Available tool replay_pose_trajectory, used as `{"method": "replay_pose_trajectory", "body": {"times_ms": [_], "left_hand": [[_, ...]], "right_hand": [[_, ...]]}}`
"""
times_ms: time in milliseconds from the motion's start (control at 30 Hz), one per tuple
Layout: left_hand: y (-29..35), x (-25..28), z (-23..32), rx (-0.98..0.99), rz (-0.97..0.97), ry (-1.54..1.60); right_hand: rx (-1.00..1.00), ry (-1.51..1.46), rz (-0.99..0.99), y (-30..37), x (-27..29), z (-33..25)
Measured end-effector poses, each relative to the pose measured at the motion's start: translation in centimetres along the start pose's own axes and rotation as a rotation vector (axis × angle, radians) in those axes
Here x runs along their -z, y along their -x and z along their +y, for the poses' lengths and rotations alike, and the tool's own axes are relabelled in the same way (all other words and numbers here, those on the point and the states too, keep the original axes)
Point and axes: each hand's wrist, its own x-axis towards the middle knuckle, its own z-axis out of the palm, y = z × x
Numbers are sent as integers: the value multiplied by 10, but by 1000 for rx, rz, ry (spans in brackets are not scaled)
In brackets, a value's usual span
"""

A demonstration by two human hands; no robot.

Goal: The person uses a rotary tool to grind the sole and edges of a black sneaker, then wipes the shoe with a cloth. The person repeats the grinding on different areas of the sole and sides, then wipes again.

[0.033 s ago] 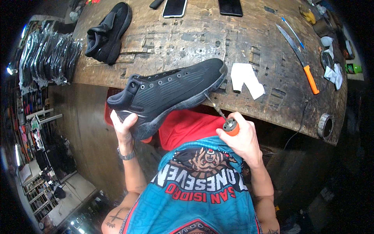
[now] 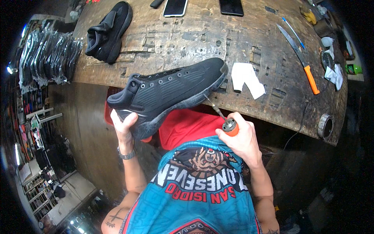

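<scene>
A large black high-top shoe (image 2: pixel 167 87) lies across the near edge of the workbench, toe to the right, eyelets without laces. My left hand (image 2: pixel 124 124) grips its heel, thumb over the side, the other fingers partly hidden. In my right hand (image 2: pixel 243 136), closed around its orange handle, is an awl (image 2: pixel 218 111) with a dark metal collar and thin shaft. The awl's tip meets the edge of the sole near the toe; whether it has gone in, I cannot tell. White Y-shaped paper or cloth (image 2: pixel 247 80) lies just right of the toe.
On the worn wooden workbench (image 2: pixel 187 39) are another black shoe (image 2: pixel 109 33), two phones and an orange-handled knife (image 2: pixel 306 68) beside a blue pen (image 2: pixel 292 33). A tape roll (image 2: pixel 324 126) sits by the right corner. Plastic-wrapped items (image 2: pixel 46 58) are stacked at left.
</scene>
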Motion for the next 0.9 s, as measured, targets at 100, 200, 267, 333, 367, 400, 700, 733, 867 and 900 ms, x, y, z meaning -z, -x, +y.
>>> {"method": "replay_pose_trajectory", "body": {"times_ms": [100,200,267,333,367,400,700,733,867,900], "left_hand": [[1,0,-3,14,31,14],[-2,1,-7,69,23,87],[-3,2,-9,93,28,131],[-3,3,-12,109,43,188],[-3,4,-14,86,35,191],[-4,6,-14,102,17,175],[-9,5,-21,171,68,285],[-8,4,-20,181,65,287],[-9,3,-18,196,75,295],[-9,3,-19,192,83,298]], "right_hand": [[29,19,47,-1,-6,5],[25,-50,149,-15,-11,12],[40,5,228,-25,-13,14],[104,17,225,-33,-15,15],[115,39,219,-36,-17,14],[114,20,207,-38,-18,14],[179,1,166,-44,-30,9],[175,1,147,-44,-30,8],[152,-36,81,-42,-27,5],[148,-32,95,-43,-26,4]]}}
